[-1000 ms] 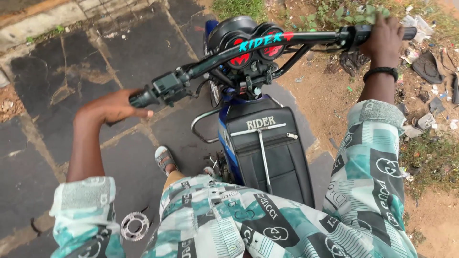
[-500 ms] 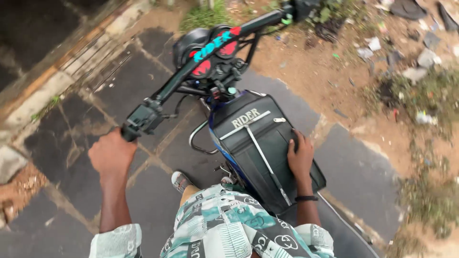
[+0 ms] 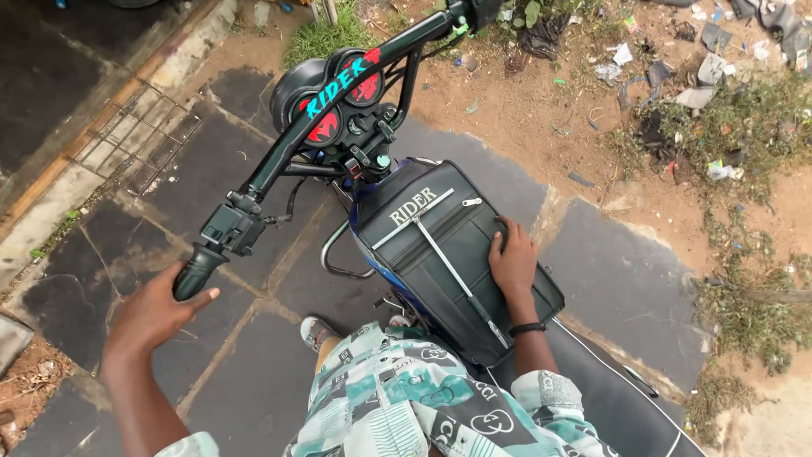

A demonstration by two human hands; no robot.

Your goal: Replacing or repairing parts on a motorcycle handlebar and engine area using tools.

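I sit astride a motorcycle with a black padded tank cover (image 3: 440, 245) in front of me. My left hand (image 3: 156, 309) is wrapped around the black left handlebar grip (image 3: 196, 269). The handlebar (image 3: 338, 101) is turned, running up to the top right. My right hand (image 3: 512, 258) rests flat, fingers apart, on the right side of the tank cover, with a black band on its wrist. Round gauges with red faces (image 3: 338, 101) sit behind the bar. A thin metal rod (image 3: 457, 275) lies diagonally across the tank cover.
Dark paving slabs (image 3: 228, 169) lie under the bike, with a concrete kerb and metal grate (image 3: 135, 127) at the left. Sandy ground with litter and weeds (image 3: 702, 110) spreads at the right. My sandalled foot (image 3: 315, 330) rests on the paving. The black seat (image 3: 609, 398) runs behind me.
My right hand came off the right handlebar grip and settled on the tank cover. The handlebar swung to a steeper angle and my view shifted slightly.
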